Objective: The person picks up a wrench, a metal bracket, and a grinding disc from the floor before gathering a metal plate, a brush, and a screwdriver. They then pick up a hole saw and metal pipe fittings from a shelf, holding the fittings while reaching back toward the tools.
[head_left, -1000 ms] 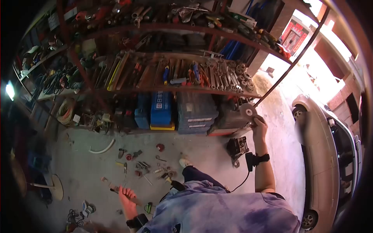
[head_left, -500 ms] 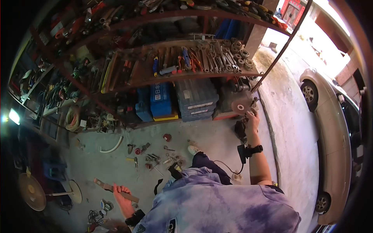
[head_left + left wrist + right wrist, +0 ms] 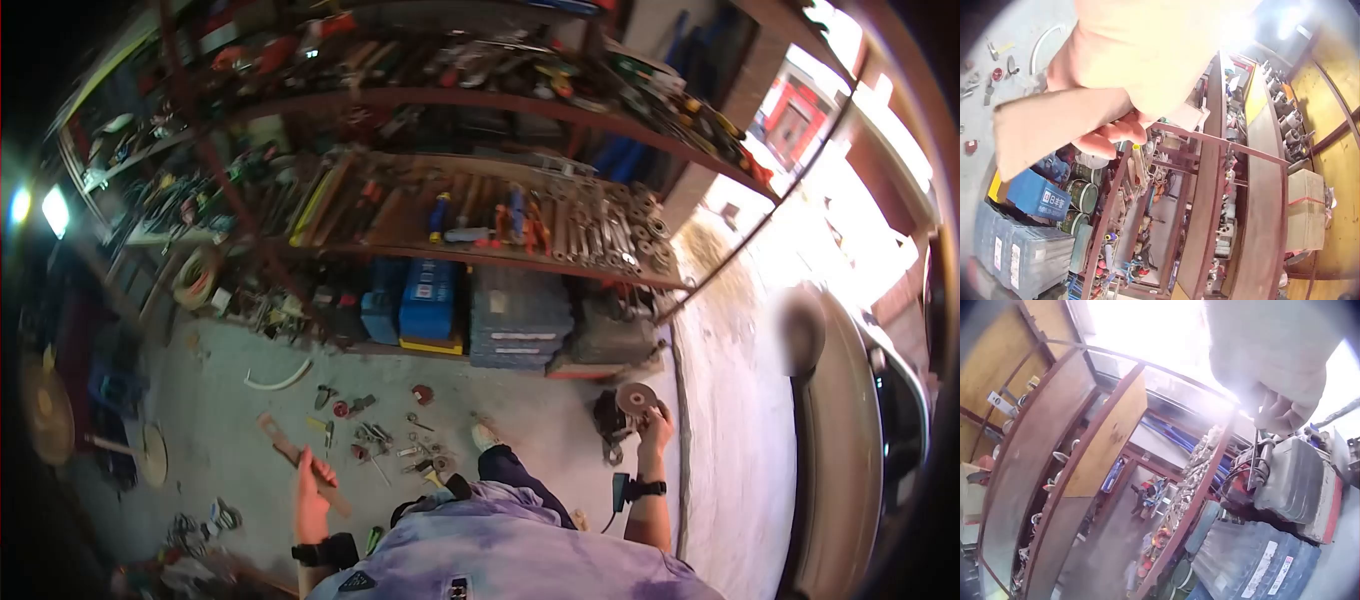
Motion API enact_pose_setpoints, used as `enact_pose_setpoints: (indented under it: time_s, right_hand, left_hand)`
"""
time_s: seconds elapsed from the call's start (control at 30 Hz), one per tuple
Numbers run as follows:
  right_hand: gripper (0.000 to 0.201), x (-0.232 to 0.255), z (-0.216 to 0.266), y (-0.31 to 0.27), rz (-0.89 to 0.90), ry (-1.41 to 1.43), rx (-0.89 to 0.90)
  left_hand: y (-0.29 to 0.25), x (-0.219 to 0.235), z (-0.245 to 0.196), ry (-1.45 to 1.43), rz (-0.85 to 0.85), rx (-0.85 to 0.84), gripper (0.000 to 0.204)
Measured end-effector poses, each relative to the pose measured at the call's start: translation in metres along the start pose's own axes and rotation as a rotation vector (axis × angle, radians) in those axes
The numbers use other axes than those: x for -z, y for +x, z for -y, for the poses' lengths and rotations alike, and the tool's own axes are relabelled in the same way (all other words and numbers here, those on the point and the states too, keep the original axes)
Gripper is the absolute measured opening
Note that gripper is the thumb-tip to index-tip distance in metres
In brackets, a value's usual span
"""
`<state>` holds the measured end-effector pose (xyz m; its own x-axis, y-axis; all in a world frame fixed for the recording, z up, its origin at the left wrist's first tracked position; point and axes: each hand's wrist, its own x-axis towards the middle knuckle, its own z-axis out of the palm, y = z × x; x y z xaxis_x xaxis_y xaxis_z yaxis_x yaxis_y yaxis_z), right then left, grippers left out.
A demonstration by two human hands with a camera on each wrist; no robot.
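In the head view my left hand (image 3: pixel 312 490) grips a long flat brown tool (image 3: pixel 283 442) by its middle, one end pointing up-left. The left wrist view has the left hand (image 3: pixel 1129 56) curled round that flat piece (image 3: pixel 1054 125). On the right, my right hand (image 3: pixel 655 432) pinches a round brown disc (image 3: pixel 636 399) with a centre hole at its edge. The right wrist view shows the right hand (image 3: pixel 1282 394) with curled fingers and a thin edge (image 3: pixel 1255 456) below them.
A metal rack (image 3: pixel 430 250) holds rows of tools, with a blue case (image 3: pixel 428 300) and grey cases (image 3: pixel 515 315) beneath. Loose parts and a hammer (image 3: pixel 328 430) lie on the floor. A dark machine (image 3: pixel 606 425) stands near the right hand; a car (image 3: pixel 840 430) is at right.
The head view has shifted. My right hand, holding the disc, has come down from the rack's lower corner to beside the dark machine. The left hand still grips the flat tool, now more steeply angled.
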<state>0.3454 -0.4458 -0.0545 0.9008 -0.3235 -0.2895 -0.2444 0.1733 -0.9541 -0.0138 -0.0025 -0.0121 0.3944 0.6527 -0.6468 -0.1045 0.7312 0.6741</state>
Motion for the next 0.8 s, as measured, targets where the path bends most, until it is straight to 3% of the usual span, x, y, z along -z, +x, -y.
enact_pose_setpoints:
  time_s: [0.1,0.17,0.23,0.27,0.4,0.53,0.6,0.67,0.73,0.8]
  right_hand:
    - [0.034,-0.031,0.021,-0.013,0.104,-0.084,0.151]
    - [0.033,-0.045,0.013,0.001,0.281,-0.170,0.227]
    - [0.032,-0.091,0.035,-0.035,0.370,-0.185,0.222]
    - [0.031,-0.105,0.024,-0.025,0.456,-0.193,0.205]
    - [0.031,-0.196,0.032,-0.081,0.897,-0.281,0.246]
    - [0.030,-0.263,0.054,-0.187,1.467,-0.486,0.210]
    - [0.029,-0.284,0.054,-0.237,1.639,-0.534,0.180]
    - [0.028,-0.295,0.048,-0.276,1.920,-0.542,0.098]
    - [0.028,-0.303,0.041,-0.307,2.089,-0.572,0.086]
    - [0.027,-0.304,0.029,-0.338,2.255,-0.556,0.103]
  left_hand:
    - [-0.003,0.006,0.005,0.031,0.075,0.048,0.042]
    - [-0.013,0.005,0.006,-0.043,0.048,-0.005,0.037]
    - [-0.018,0.011,0.008,0.007,0.105,0.042,0.031]
    - [-0.024,0.012,0.010,0.031,0.105,-0.029,0.028]
    - [-0.055,0.008,0.004,0.031,0.079,-0.105,0.019]
    - [-0.087,-0.003,-0.013,0.139,-0.039,-0.216,0.015]
    - [-0.101,-0.010,-0.015,0.324,-0.116,-0.420,0.014]
    - [-0.108,-0.004,-0.007,0.235,-0.113,-0.471,0.015]
    - [-0.119,0.003,0.005,0.125,-0.133,-0.512,0.016]
    - [-0.139,0.015,0.014,0.393,-0.225,-0.630,0.015]
